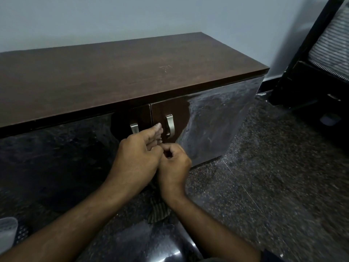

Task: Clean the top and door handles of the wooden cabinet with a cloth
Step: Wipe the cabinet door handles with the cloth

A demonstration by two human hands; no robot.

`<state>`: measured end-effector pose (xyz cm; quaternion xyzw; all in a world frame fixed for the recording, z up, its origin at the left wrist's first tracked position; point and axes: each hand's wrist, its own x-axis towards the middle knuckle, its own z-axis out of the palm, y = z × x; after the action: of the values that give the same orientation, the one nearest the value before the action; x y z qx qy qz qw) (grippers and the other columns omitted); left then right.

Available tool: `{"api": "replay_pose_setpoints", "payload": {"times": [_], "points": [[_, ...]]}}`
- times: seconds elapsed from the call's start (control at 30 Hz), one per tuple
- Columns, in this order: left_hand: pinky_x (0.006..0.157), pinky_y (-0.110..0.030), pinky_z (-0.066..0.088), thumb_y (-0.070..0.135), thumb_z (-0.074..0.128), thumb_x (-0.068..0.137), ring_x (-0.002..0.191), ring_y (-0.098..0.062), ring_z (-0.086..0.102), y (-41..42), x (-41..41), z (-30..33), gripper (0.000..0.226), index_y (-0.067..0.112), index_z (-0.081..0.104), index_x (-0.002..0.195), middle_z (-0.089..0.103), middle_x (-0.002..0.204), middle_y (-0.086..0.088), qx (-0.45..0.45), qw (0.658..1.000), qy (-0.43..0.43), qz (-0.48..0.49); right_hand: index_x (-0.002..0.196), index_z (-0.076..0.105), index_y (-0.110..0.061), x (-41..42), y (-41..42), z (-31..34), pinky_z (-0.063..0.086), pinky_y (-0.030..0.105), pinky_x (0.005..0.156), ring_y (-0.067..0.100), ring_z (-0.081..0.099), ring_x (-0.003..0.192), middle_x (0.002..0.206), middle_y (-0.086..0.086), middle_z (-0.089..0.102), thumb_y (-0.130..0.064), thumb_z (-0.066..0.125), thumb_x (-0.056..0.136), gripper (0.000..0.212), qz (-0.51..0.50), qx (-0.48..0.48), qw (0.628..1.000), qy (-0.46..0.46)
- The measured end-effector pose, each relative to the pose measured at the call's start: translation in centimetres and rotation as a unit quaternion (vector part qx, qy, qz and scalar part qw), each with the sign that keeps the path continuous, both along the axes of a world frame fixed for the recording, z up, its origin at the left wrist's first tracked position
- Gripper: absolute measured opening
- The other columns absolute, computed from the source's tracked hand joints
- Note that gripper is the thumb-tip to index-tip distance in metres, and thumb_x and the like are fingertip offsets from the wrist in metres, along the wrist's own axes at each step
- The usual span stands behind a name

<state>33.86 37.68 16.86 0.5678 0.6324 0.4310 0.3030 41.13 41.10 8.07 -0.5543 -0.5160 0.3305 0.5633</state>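
both hands meet below the cabinet (132, 72) handles (170, 127); left hand (138, 154) half-curled, right hand (174, 163) fisted, maybe gripping the striped cloth (157, 210) hanging beneath; no readable writing

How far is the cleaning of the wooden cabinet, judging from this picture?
Done: cannot tell; the dark brown wooden cabinet top shows a pale scuff mark. In hand: the left hand and right hand meet just below the two curved silver metal door handles, touching neither; a striped cloth hangs below the hands, its grip hidden. Left: both handles, and probably the top.
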Motion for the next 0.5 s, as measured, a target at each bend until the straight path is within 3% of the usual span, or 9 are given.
{"api": "replay_pose_setpoints", "payload": {"times": [0.1, 0.23, 0.5], "points": [[0.102, -0.017, 0.042, -0.003, 0.055, 0.088, 0.122, 0.005, 0.053, 0.0, -0.4, 0.0, 0.060, 0.022, 0.048, 0.142, 0.057, 0.138, 0.007, -0.006, 1.000, -0.004, 0.000, 0.084, 0.074, -0.012, 0.2, 0.1, -0.1, 0.057, 0.035, 0.074, 0.009, 0.066, 0.080, 0.085, -0.003, 0.070, -0.009, 0.075, 0.083, 0.004, -0.009, -0.018, 1.000, 0.023], [0.104, -0.018, 0.040, -0.001, 0.055, 0.088, 0.126, 0.002, 0.050, -0.2, -0.6, -0.1, 0.062, 0.023, 0.045, 0.144, 0.055, 0.140, 0.008, -0.007, 1.000, 0.004, -0.012, 0.086, 0.075, -0.012, 1.4, 0.6, 0.1, 0.056, 0.020, 0.073, 0.005, 0.065, 0.081, 0.087, -0.004, 0.068, -0.005, 0.076, 0.083, 0.007, -0.061, 0.006, 0.998, 0.025], [0.102, -0.018, 0.041, 0.001, 0.055, 0.087, 0.126, 0.000, 0.051, 0.3, -0.4, -0.4, 0.062, 0.025, 0.046, 0.143, 0.054, 0.142, 0.009, -0.005, 1.000, -0.008, -0.020, 0.085, 0.073, 0.001, 2.4, -0.7, 2.2, 0.048, 0.005, 0.071, 0.000, 0.063, 0.082, 0.088, 0.005, 0.067, 0.002, 0.078, 0.083, 0.005, -0.084, 0.211, 0.973, -0.043]]}}
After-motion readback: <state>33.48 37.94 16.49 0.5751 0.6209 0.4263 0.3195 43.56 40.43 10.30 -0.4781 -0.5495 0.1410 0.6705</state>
